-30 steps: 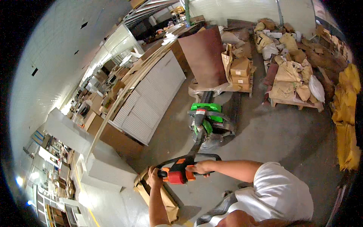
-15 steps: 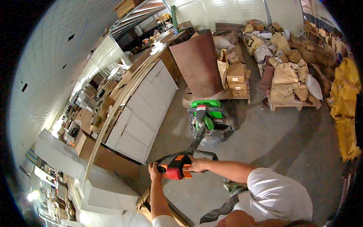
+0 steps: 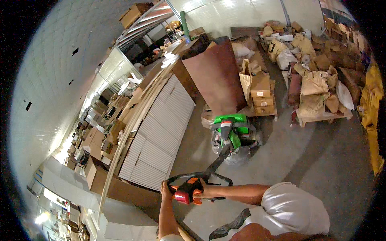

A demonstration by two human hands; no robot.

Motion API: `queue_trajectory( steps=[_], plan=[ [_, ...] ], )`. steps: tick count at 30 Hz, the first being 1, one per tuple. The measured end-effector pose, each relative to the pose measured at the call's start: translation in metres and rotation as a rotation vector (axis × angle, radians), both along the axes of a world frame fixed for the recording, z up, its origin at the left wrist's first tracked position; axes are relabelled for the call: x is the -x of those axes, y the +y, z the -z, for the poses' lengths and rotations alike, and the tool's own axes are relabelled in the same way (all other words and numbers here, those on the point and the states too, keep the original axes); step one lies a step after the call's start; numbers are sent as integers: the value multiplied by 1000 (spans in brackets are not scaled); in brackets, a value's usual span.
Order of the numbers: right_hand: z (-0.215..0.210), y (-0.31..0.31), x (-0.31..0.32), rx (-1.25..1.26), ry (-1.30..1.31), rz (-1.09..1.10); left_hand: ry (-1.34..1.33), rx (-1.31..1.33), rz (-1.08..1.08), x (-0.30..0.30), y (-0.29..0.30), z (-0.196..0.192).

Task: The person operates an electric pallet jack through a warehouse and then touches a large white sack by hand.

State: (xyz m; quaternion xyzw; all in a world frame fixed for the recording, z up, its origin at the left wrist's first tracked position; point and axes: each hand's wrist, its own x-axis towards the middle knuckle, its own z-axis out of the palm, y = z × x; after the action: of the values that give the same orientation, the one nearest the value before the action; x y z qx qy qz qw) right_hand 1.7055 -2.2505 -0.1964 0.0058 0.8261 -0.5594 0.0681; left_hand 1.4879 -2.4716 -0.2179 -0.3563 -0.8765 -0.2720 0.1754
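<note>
A green and black powered pallet jack [image 3: 232, 132] stands on the concrete floor in front of me, its forks under a wooden pallet [image 3: 263, 113]. That pallet carries a tall brown board [image 3: 215, 78], cardboard boxes [image 3: 260, 93] and a paper bag. The jack's black tiller ends in a loop handle [image 3: 192, 188] with orange and red controls. My left hand [image 3: 166, 190] is closed on the left side of the loop. My right hand [image 3: 206, 188] is closed on its right side.
A long white shuttered cabinet [image 3: 155, 136] runs along my left, with planks and cardboard boxes beyond it. A second pallet [image 3: 321, 116] heaped with brown sacks stands to the right. Yellow sacks [image 3: 372, 116] line the far right edge.
The view has swung, so the pallet jack and its load now sit slightly more to the right and closer. Both hands have stayed on the handle.
</note>
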Motion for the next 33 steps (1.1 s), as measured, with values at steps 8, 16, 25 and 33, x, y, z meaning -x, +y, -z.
queue_trajectory(
  steps=[8,16,25,33],
  plan=[
    [-20,64,32,104,18,-125,18,-15,61,46,54,-3],
    [-38,100,45,-474,-24,24,-70,28,53,42,92,-21],
    [-6,95,58,-377,36,56,84,10,86,48,69,-5],
    [-43,109,47,-452,305,-64,-7,68,14,41,86,-18]
  ],
)
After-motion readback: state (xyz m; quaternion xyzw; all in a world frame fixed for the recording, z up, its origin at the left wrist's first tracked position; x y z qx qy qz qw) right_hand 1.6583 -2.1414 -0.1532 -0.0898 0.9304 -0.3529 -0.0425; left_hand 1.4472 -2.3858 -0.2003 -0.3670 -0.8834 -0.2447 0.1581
